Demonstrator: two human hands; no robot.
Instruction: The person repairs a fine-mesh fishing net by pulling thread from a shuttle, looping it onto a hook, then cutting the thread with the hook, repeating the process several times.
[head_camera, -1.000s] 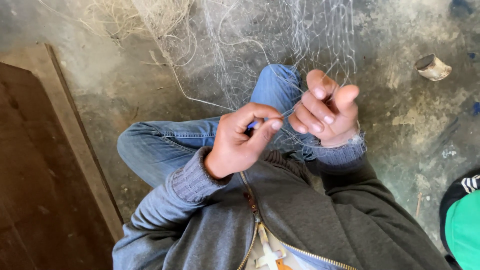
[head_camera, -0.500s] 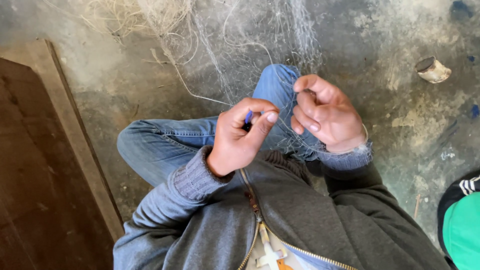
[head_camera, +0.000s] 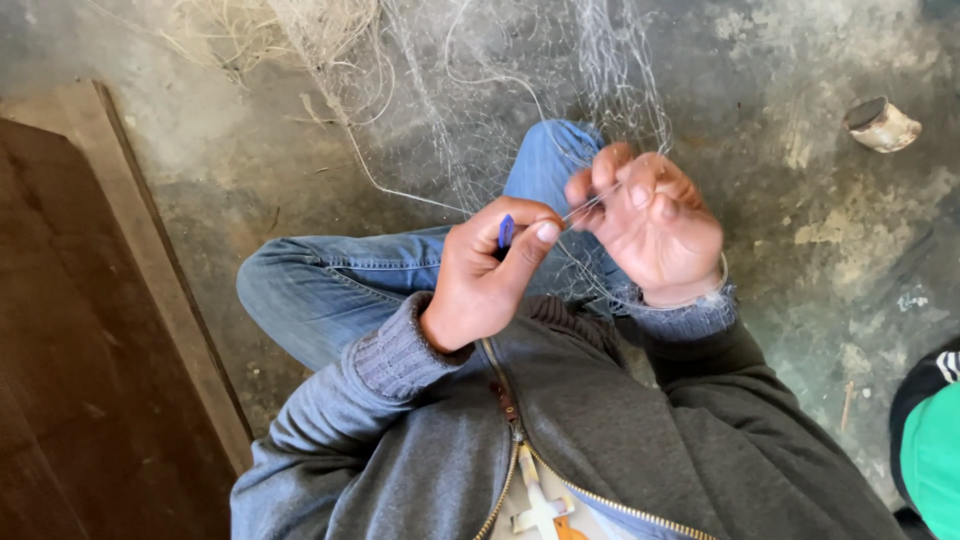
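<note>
the concrete floor (head_camera: 800, 300) fills most of the view, grey and stained. a dark wooden board (head_camera: 90, 350) covers the left side, with a paler plank edge along it. the person sits with knees drawn up in blue jeans (head_camera: 340, 290) and a grey zip jacket (head_camera: 560, 430).

a pale, fine fishing net (head_camera: 480, 110) spreads from the top of the view down over the raised knee to the hands. the left hand (head_camera: 480, 285) is closed, thumb and forefinger pinching a small blue netting needle (head_camera: 506, 231). the right hand (head_camera: 655, 230) is curled, its fingers (head_camera: 640, 190) gripping a few strands of the net, and a thin thread runs taut between the two hands.

as a judgement, the mending looks to be in the middle: the thread is drawn tight at one spot, and a wide, loose stretch of mesh lies beyond it, so much may be left. no finished patch can be told apart from the rest.

most of the needle is hidden inside the left hand. the knot or hole being worked sits behind the right hand's fingers and cannot be made out. the mesh is too fine to trace. a small broken pale object (head_camera: 882, 124) lies at upper right, its kind unclear, and a green and dark shape (head_camera: 930, 450) is cut off at the right edge.
</note>
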